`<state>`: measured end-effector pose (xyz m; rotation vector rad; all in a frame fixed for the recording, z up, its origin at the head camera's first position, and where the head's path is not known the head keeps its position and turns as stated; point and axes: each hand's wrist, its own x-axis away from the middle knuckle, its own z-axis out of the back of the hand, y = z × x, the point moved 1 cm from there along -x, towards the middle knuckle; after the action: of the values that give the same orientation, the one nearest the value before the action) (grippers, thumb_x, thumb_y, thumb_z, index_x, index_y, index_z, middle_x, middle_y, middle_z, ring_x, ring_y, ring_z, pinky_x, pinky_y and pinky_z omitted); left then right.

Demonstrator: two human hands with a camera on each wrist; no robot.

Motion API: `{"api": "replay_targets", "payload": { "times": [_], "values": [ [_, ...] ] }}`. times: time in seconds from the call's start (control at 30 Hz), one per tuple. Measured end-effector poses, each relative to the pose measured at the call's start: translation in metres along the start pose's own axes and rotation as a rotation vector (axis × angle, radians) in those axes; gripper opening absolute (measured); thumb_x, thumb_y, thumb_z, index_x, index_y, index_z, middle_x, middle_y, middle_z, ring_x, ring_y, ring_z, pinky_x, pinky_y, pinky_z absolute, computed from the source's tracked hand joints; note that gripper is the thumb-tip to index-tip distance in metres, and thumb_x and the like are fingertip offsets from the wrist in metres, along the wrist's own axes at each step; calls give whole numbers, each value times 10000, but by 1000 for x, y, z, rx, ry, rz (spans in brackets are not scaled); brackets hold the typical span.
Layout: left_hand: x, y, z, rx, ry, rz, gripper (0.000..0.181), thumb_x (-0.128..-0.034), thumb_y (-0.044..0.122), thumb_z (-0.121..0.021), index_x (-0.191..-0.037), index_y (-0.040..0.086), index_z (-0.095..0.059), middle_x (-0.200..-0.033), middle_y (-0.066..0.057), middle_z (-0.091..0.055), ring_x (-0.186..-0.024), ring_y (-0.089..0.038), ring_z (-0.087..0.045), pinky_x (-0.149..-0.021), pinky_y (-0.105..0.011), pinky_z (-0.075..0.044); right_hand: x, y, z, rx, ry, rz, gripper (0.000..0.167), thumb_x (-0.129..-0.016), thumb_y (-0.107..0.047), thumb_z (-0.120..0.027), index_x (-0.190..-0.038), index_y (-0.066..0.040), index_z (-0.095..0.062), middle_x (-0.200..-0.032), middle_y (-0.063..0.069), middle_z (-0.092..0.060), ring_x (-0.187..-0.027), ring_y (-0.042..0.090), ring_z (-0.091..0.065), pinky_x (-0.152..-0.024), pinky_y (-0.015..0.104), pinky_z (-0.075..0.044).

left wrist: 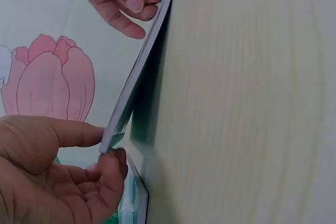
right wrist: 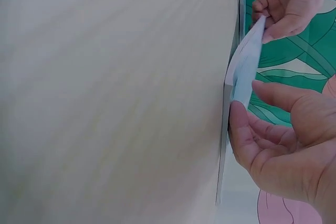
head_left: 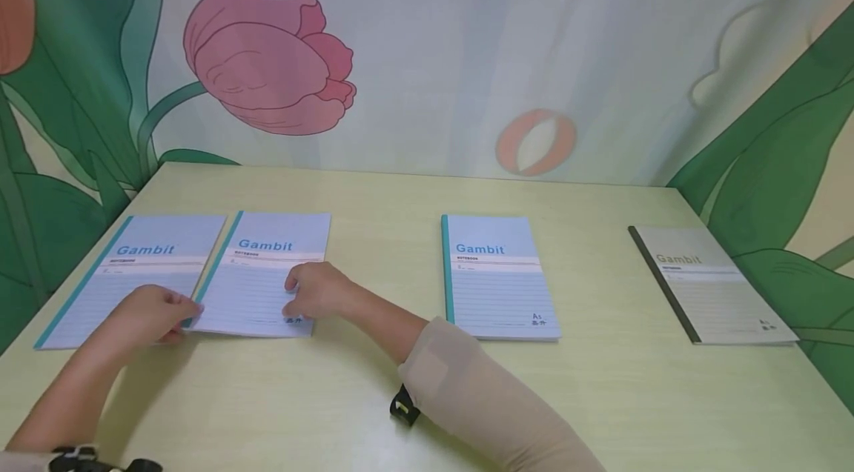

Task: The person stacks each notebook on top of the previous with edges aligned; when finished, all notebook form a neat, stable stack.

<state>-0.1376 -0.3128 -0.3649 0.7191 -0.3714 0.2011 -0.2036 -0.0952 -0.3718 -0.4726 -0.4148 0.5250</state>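
Observation:
Four white "Gambit" notebooks lie on the table. My left hand (head_left: 143, 314) pinches the lower left corner of the second notebook (head_left: 240, 294), which has a teal spine. In the left wrist view, that notebook's near edge (left wrist: 137, 69) is raised off the table at this corner, with the thumb on top and fingers beneath. My right hand (head_left: 322, 290) is over the lower right part of the same cover, its fingers loosely bent. Whether its fingertips touch the cover is unclear. Beneath my left wrist is the leftmost teal-spined notebook (head_left: 143, 264), partly hidden.
Right of my right arm lies another teal-spined notebook (head_left: 494, 290). A grey notebook with a black spine (head_left: 700, 287) is at the table's right edge. The pale wooden table (head_left: 373, 235) ends at a printed curtain (head_left: 427, 50) with flowers and leaves.

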Motion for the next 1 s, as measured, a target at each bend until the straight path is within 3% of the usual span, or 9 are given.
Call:
{"api": "replay_targets", "payload": {
  "times": [0.13,0.23,0.33,0.4,0.43,0.5,0.63,0.83,1.0],
  "values": [
    [0,-7,2,260,-45,-22,471,-950,230,-514,-1143,-196,-457,-889,-59,-560,-760,-118,-575,-702,-298,-516,1,-1,0,22,7,-16,304,-772,-209,-745,-1039,-95,-653,-836,-67,-620,-788,74,-505,-686,166,-396],
    [0,-13,-1,545,-91,-25,461,-946,173,-533,-1199,-192,-408,-913,-26,-585,-780,-82,-606,-737,-267,-530,2,-2,0,28,12,-36,289,-773,-210,-744,-1024,-92,-661,-880,-57,-627,-806,75,-504,-707,171,-406],
    [-1,-16,-3,769,-117,-17,285,-918,118,-575,-1107,-91,-532,-867,-10,-621,-781,-106,-623,-744,-272,-530,4,-2,1,26,23,-51,263,-773,-202,-737,-1002,-94,-666,-879,-56,-628,-802,75,-509,-704,172,-410],
    [-1,-16,-3,859,-126,-21,120,-904,97,-593,-985,11,-616,-852,-21,-639,-776,-127,-632,-738,-273,-531,5,0,4,19,40,-58,243,-771,-178,-728,-991,-92,-669,-891,-54,-629,-791,77,-514,-687,172,-412],
    [-1,-17,-3,877,-129,-28,66,-906,89,-588,-931,55,-638,-849,-22,-642,-775,-130,-633,-734,-267,-532,6,1,5,16,52,-61,231,-770,-163,-721,-985,-93,-671,-900,-54,-632,-786,78,-515,-677,170,-410],
    [-2,-17,-3,912,-135,-46,130,-914,69,-569,-839,130,-658,-845,-24,-644,-772,-128,-631,-727,-253,-531,6,4,8,-5,82,-67,209,-775,-119,-701,-979,-85,-674,-926,-41,-639,-777,84,-516,-648,170,-410],
    [-2,-21,-4,967,-157,-74,190,-930,26,-522,-827,113,-656,-846,-30,-629,-767,-124,-621,-728,-239,-528,5,14,13,-58,130,-82,199,-791,-70,-681,-989,-55,-672,-914,-17,-649,-728,82,-526,-600,161,-413],
    [-3,-25,-5,1028,-184,-56,194,-935,9,-503,-830,80,-649,-849,-49,-605,-765,-133,-615,-738,-231,-523,4,22,17,-333,110,-171,322,-805,-17,-679,-1106,44,-581,-670,37,-630,-565,115,-617,-560,174,-485],
    [-4,-26,-4,1084,-206,-46,183,-932,7,-509,-835,65,-653,-854,-54,-601,-770,-137,-615,-742,-228,-522,1,25,17,-541,106,-261,483,-794,8,-693,-1226,84,-490,-696,82,-642,-602,162,-646,-597,211,-526]
  ]
}}
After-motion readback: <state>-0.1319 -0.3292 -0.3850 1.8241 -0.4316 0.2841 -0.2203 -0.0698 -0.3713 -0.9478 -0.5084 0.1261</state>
